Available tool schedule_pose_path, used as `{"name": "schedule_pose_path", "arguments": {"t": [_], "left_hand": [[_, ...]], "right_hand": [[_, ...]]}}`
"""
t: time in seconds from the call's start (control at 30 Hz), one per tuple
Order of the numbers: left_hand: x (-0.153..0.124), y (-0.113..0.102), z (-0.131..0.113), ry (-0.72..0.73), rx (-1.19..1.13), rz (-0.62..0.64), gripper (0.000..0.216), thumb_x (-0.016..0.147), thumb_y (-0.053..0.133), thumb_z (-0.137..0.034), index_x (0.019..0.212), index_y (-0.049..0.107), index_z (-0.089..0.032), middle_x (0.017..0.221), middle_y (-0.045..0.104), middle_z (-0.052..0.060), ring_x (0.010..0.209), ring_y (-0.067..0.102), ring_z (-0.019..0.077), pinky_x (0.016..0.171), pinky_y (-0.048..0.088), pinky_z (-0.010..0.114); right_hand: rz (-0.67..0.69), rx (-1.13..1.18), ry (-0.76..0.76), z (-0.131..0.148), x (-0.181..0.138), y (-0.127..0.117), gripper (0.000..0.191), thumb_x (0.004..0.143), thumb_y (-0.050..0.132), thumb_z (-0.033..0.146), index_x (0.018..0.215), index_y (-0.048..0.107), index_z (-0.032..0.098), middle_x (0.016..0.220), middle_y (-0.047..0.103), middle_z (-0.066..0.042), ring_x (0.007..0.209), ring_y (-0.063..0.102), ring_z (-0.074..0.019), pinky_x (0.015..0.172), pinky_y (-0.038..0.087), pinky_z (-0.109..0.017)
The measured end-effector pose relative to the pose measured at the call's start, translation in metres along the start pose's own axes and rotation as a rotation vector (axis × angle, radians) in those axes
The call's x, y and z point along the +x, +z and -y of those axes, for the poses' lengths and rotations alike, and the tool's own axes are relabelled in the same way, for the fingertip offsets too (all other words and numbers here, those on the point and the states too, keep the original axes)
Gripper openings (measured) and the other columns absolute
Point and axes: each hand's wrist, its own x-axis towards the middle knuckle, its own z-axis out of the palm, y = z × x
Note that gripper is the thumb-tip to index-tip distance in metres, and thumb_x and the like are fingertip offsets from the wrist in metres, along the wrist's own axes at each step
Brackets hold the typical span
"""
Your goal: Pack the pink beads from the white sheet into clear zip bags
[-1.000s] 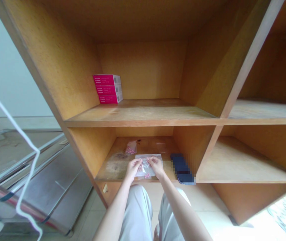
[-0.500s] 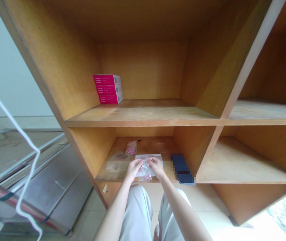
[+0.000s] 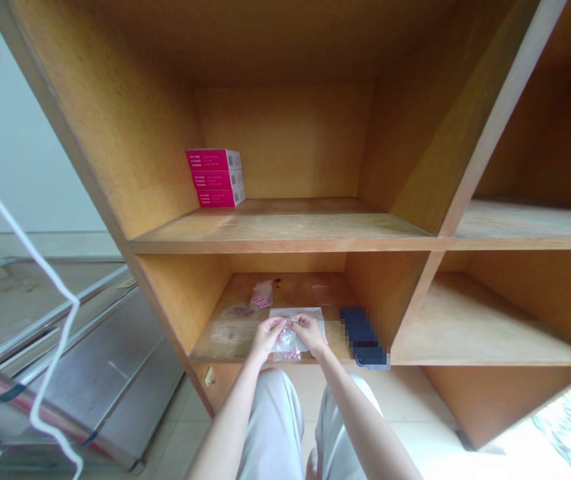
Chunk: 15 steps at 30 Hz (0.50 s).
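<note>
Over a white sheet on the lower shelf, my left hand and my right hand meet with fingertips pinched. Between them is the upper edge of a small clear plastic bag, which holds shiny, pale bits too small to name. Just below it, by the shelf's front edge, lie pink beads in clear plastic; I cannot tell whether this is the same bag. Farther back on the left lies another clear bag with pink beads.
A dark blue object, partly pixelated, lies at the right and reaches the shelf's front edge. Three stacked pink boxes stand on the shelf above. A white cable hangs at the left, before a metal-framed cart.
The fingertips of my right hand have shifted left, closer to those of my left hand. The plastic between them has changed shape slightly. The other things stay put.
</note>
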Motion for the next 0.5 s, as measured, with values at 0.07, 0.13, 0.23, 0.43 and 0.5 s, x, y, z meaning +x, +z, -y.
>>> {"name": "schedule_pose_path", "arguments": {"t": [0.07, 0.13, 0.23, 0.43, 0.5], "left_hand": [[0.0001, 0.0002, 0.0001, 0.002, 0.012, -0.001, 0.039, 0.066, 0.059, -0.048, 0.079, 0.063, -0.012, 0.068, 0.062, 0.004, 0.056, 0.053, 0.0122, 0.046, 0.036, 0.019], [0.0000, 0.0005, -0.0002, 0.002, 0.017, -0.005, 0.039, 0.066, 0.059, -0.048, 0.080, 0.063, -0.012, 0.068, 0.062, 0.005, 0.057, 0.054, 0.0128, 0.047, 0.036, 0.019], [-0.0003, 0.0008, -0.0007, 0.008, 0.022, -0.001, 0.038, 0.066, 0.059, -0.048, 0.079, 0.063, -0.012, 0.066, 0.062, 0.004, 0.056, 0.053, 0.0123, 0.049, 0.037, 0.019], [-0.0003, 0.0000, 0.0026, 0.021, 0.024, 0.007, 0.037, 0.067, 0.058, -0.047, 0.079, 0.063, -0.012, 0.058, 0.056, 0.000, 0.051, 0.048, 0.0101, 0.047, 0.034, 0.019], [-0.0001, -0.0007, 0.0041, 0.021, 0.025, 0.012, 0.036, 0.068, 0.058, -0.047, 0.078, 0.062, -0.012, 0.058, 0.056, 0.000, 0.050, 0.048, 0.0100, 0.047, 0.034, 0.019]], "right_hand": [[0.009, -0.004, -0.006, 0.0014, -0.0007, 0.0002, 0.026, 0.061, 0.064, 0.041, 0.068, 0.059, 0.016, 0.066, 0.062, -0.003, 0.062, 0.056, -0.0146, 0.059, 0.042, -0.025], [0.009, -0.004, -0.007, 0.0027, -0.0013, 0.0004, 0.027, 0.061, 0.064, 0.041, 0.068, 0.059, 0.016, 0.066, 0.063, -0.003, 0.062, 0.056, -0.0148, 0.059, 0.043, -0.025], [0.007, 0.000, -0.017, 0.0033, -0.0015, 0.0004, 0.026, 0.061, 0.065, 0.041, 0.067, 0.059, 0.017, 0.065, 0.063, -0.003, 0.061, 0.056, -0.0149, 0.059, 0.043, -0.025], [0.013, 0.039, -0.044, -0.0019, -0.0003, -0.0010, 0.021, 0.062, 0.064, 0.037, 0.066, 0.059, 0.017, 0.065, 0.063, -0.002, 0.061, 0.056, -0.0148, 0.058, 0.043, -0.025], [0.015, 0.055, -0.047, -0.0039, 0.0001, -0.0017, 0.019, 0.062, 0.064, 0.035, 0.066, 0.059, 0.017, 0.065, 0.063, -0.002, 0.060, 0.056, -0.0144, 0.058, 0.042, -0.025]]}}
